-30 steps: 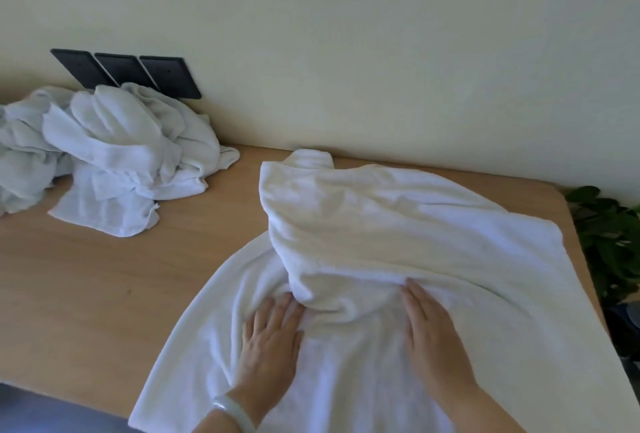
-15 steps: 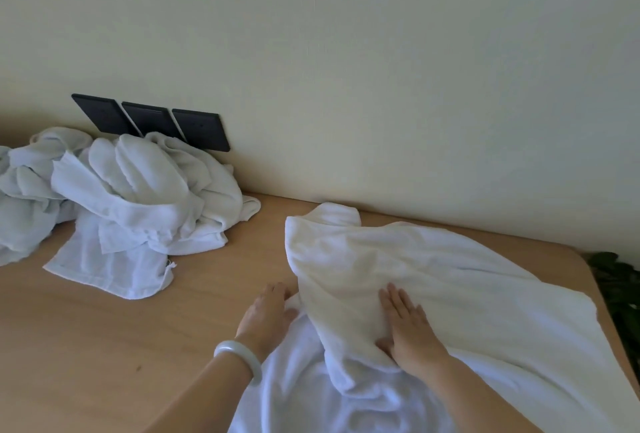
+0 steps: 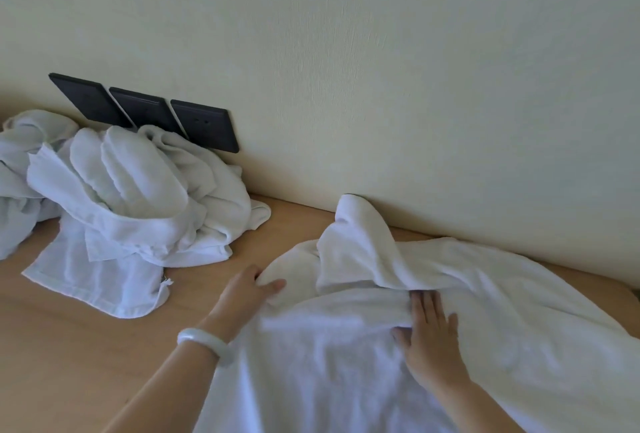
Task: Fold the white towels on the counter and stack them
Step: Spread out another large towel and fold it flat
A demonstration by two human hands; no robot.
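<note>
As I look down on the wooden counter (image 3: pixel 52 346), a big white towel (image 3: pixel 519 311) lies spread beneath my right hand (image 3: pixel 429 339), which presses flat on it with its fingers straight. A crumpled pile (image 3: pixel 138 197) of towels sits beyond and left of my left hand (image 3: pixel 242 294), which pinches the towel's edge, thumb on top. A pale bracelet (image 3: pixel 204 342) circles that wrist.

We are moving our left hand (image 3: pixel 247 290) off the flat middle of the towel (image 3: pixel 502 311) and out to its left edge, where it is now pinching the cloth. Our right hand (image 3: pixel 431 335) is sliding farther in, flat against the fold. The folded flap (image 3: pixel 356 224) is shifting far, its corner now rising against the wall (image 3: pixel 415 86).
</note>
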